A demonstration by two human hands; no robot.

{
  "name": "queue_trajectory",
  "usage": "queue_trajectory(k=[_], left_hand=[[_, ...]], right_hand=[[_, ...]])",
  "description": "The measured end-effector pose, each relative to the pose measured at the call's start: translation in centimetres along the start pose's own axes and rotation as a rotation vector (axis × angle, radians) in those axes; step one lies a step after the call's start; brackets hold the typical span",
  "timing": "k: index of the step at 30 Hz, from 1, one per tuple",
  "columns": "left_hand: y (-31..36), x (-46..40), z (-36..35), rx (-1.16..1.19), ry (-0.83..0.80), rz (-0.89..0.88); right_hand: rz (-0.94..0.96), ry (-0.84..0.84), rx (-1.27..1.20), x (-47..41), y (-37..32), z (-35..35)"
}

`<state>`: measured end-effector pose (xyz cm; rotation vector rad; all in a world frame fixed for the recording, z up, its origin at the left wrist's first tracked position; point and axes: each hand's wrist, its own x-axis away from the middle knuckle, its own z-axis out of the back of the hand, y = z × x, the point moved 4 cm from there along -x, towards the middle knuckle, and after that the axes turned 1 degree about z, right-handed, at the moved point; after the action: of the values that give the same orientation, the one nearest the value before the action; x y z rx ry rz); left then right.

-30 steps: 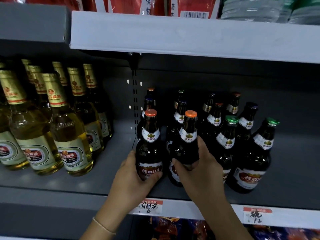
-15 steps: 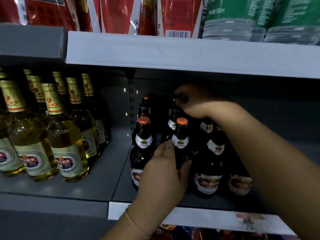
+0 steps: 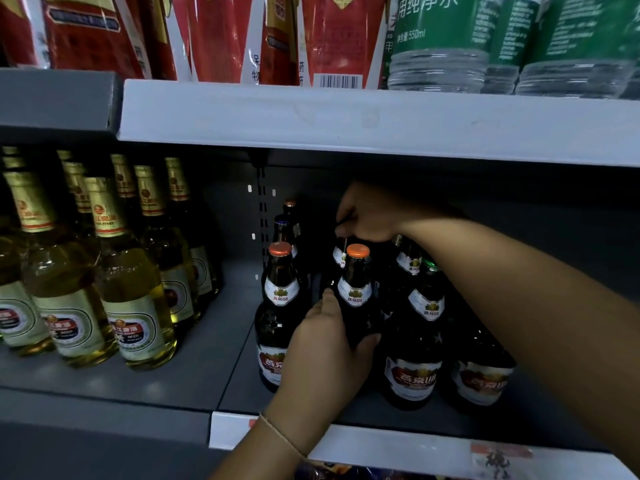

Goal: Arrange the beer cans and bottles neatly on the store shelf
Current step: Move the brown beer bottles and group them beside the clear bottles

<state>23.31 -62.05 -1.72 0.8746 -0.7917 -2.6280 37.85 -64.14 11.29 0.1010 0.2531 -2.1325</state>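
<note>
Your left hand (image 3: 329, 348) grips the orange-capped dark bottle (image 3: 356, 292) at the shelf (image 3: 214, 368) front edge; your right hand (image 3: 367, 216) pinches the neck of a rear bottle (image 3: 340, 258) behind it; dark rows look partly aligned, back ones seem unsettled; pale bottles (image 3: 131, 299) stand tidy toward the left end.

A shop: metal shelves (image 3: 346, 119) stocked with rows of beer bottles (image 3: 131, 306) and price tags (image 3: 498, 460).

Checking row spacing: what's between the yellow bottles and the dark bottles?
Head view: only bare grey shelf between the yellow bottles and the dark bottles.
</note>
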Motion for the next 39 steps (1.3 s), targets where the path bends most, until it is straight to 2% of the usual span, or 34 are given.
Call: queue_trajectory(k=[17,25,28,30,35,39], left_hand=[[-0.5,-0.4,-0.5,0.03,0.008,0.005],[-0.6,-0.6,-0.4,0.049,0.004,-0.016],[-0.7,-0.6,-0.3,0.053,-0.002,-0.012],[-0.8,-0.6,-0.4,0.061,-0.004,-0.008],[-0.9,-0.4,-0.5,0.046,-0.027,-0.002],[-1.1,-0.4,-0.7,0.04,-0.034,-0.006]], right_hand=[[-0.011,0.035,0.0,0.2,0.9,-0.1],[0.013,-0.007,-0.019,-0.3,1.4,0.1],[-0.076,0.087,-0.156,-1.6,2.5,0.7],[-0.129,0.127,-0.156,-2.6,3.3,0.9],[-0.121,-0.031,0.046,-4.7,4.0,-0.1],[-0.083,-0.101,0.062,-6.0,4.1,-0.7]])
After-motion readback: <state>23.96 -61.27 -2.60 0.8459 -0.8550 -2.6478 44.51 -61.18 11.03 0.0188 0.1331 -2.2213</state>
